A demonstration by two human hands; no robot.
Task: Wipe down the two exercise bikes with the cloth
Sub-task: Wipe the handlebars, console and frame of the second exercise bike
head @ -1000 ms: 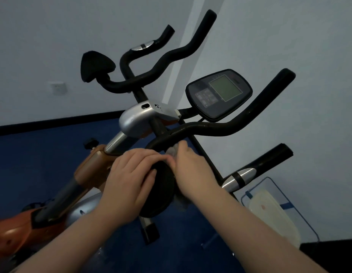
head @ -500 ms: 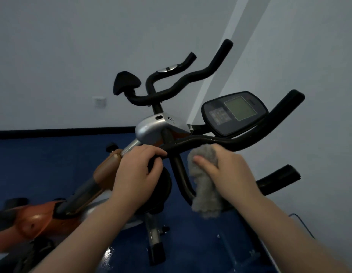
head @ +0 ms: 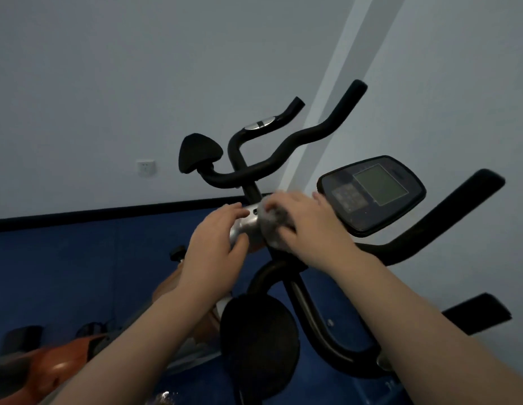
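Note:
An orange and silver exercise bike with black handlebars (head: 283, 153) stands in front of me. My right hand (head: 310, 220) grips a grey fluffy cloth (head: 272, 226) and presses it against the silver housing (head: 245, 226) below the handlebar stem. On the left side of that housing rests my left hand (head: 216, 247), fingers curled around it. The black console (head: 371, 194) with a green screen sits just right of my right hand. A black round pad (head: 259, 349) hangs on the near handlebar below my hands.
A long black grip (head: 447, 217) juts up to the right, a shorter one (head: 482, 311) lower right. White walls meet in a corner behind the bike, with a socket (head: 145, 167) on the left wall. The orange frame (head: 49, 366) runs low left over blue floor.
Both hands have risen from the near handlebar and pad to the silver housing. The cloth, which hung below my right hand, is now bunched against the housing.

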